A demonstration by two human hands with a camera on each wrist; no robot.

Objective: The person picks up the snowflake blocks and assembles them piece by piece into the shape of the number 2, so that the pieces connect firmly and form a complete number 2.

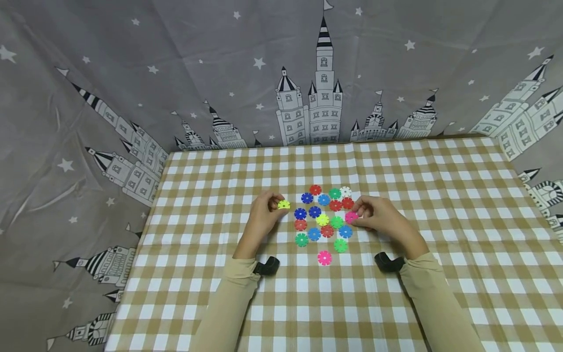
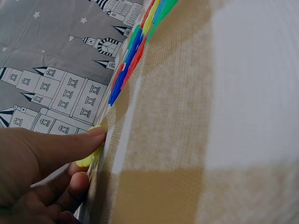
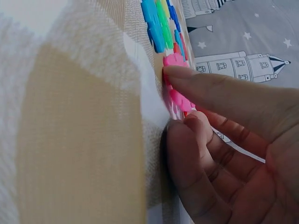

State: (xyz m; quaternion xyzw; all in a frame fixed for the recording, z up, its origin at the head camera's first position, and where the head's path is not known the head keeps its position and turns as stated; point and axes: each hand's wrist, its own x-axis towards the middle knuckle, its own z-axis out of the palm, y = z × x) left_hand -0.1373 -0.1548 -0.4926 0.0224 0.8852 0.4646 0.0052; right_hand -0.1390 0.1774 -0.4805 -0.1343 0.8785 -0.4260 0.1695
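Note:
My left hand [image 1: 262, 215] pinches a yellow notched plastic disc [image 1: 283, 204] between thumb and fingers, left of a group of similar discs. In the left wrist view, the thumb overlaps part of this yellow disc [image 2: 85, 161]. On the group's right side, my right hand [image 1: 383, 215] holds a pink notched disc [image 1: 351, 218] at its edge. The right wrist view has the thumb lying across the pink disc [image 3: 181, 100], fingers curled beneath. Between the hands lie a second yellow disc [image 1: 322, 220], a green disc [image 1: 337, 222] and a red disc [image 1: 327, 231].
Several more blue, red, green and white discs are spread flat on the checked tablecloth [image 1: 198, 220]. Another pink disc [image 1: 324, 258] lies apart, nearer the body. A grey curtain [image 1: 198, 49] printed with castles surrounds the table's back and sides.

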